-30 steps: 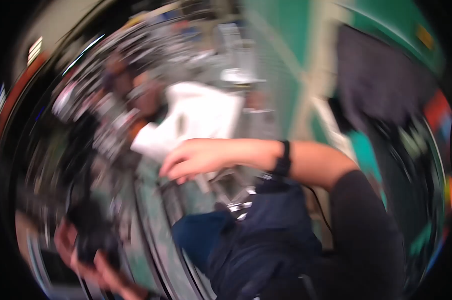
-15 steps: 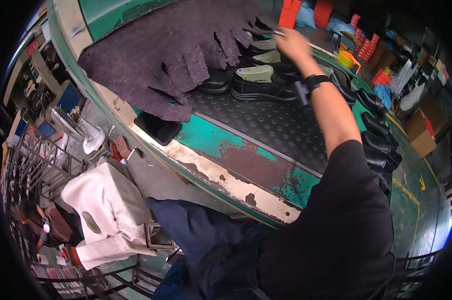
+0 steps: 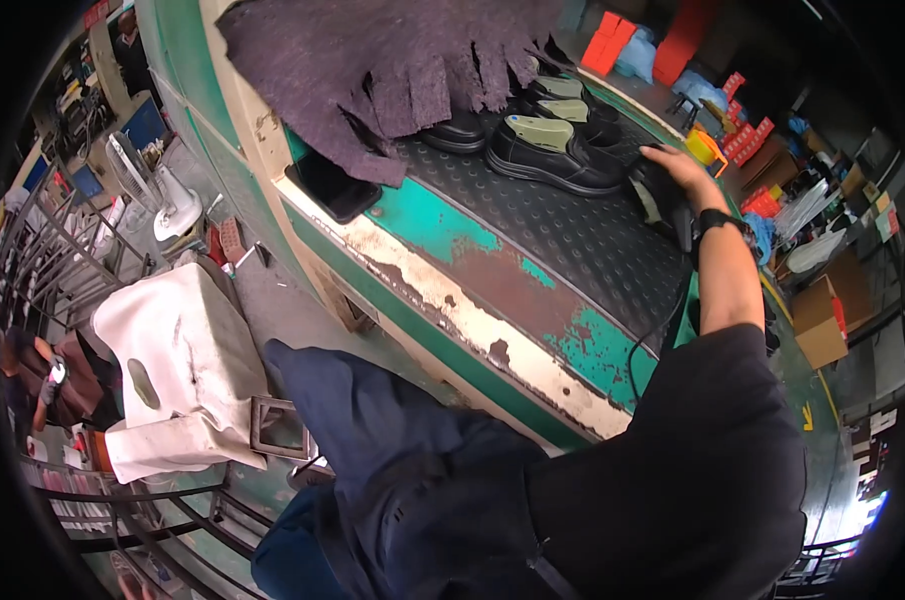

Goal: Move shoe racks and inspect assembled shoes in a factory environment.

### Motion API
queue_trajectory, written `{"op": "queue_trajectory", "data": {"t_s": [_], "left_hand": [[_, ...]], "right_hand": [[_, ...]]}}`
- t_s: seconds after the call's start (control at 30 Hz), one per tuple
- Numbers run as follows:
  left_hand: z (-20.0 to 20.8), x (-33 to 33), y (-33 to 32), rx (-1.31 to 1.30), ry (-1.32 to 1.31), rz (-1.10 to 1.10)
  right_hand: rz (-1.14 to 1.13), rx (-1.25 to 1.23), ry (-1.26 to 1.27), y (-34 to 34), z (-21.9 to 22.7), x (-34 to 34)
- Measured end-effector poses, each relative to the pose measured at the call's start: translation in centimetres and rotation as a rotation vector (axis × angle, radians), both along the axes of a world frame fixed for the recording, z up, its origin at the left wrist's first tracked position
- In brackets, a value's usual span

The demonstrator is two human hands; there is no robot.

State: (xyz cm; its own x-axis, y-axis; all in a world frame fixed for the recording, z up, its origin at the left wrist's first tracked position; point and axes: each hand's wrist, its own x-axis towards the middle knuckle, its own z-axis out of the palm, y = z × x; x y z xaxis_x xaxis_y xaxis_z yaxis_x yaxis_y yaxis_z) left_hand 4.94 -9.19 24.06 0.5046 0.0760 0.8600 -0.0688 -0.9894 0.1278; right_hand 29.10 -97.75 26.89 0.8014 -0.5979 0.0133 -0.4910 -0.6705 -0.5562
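My right hand (image 3: pixel 685 172), with a black band on its wrist, is at the right side of the studded black belt (image 3: pixel 573 235). Its fingers bend over a black shoe (image 3: pixel 661 200) that has a grey-green piece in its opening; hand and wrist partly cover this shoe. To its left on the belt stands another black shoe (image 3: pixel 548 160) with a grey-green insert, and several more sit behind it. A ragged dark purple cloth flap (image 3: pixel 393 60) hangs over the shoes at the far left. My left hand is out of view.
A black phone (image 3: pixel 333 188) lies on the worn green-and-cream machine edge (image 3: pixel 413 275). At the left stand a cloth-covered object (image 3: pixel 188 370) and a white fan (image 3: pixel 163 195). Red boxes (image 3: pixel 605 42) and an open carton (image 3: pixel 821 320) are beyond the belt.
My right hand has come from the far shoes by the flap to the right and nearer, onto a shoe at the belt's right side. The whole view has shifted.
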Motion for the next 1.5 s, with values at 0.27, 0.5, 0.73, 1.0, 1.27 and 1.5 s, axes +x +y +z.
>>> {"op": "queue_trajectory", "data": {"t_s": [0.27, 0.5, 0.73, 1.0, 1.27, 1.5], "left_hand": [[-3.1, 9.7, -8.6, -0.551, 0.19, -0.73], [-1.8, 10.6, -16.6, -0.775, 0.413, -1.501], [-15.7, 2.3, -11.6, -2.479, 0.339, -0.946], [-20.6, -2.9, -9.7, -2.47, 0.504, -0.746], [-28.8, 10.4, -1.5, -2.039, 0.385, -0.296], [-29.6, 10.9, -5.0, -2.2, 0.354, -0.589]], "right_hand": [[0.554, 0.532, -0.733, 23.4, 12.8, -7.3], [0.767, 0.8, -0.913, 50.1, 13.3, -6.1], [0.64, 1.556, 0.505, 67.0, -17.9, 2.8], [0.753, 1.54, 0.826, 69.2, -30.8, -2.6], [1.442, 1.276, 0.925, 75.3, -30.0, -1.4], [1.158, 1.308, 0.643, 73.4, -29.9, -3.1]]}}
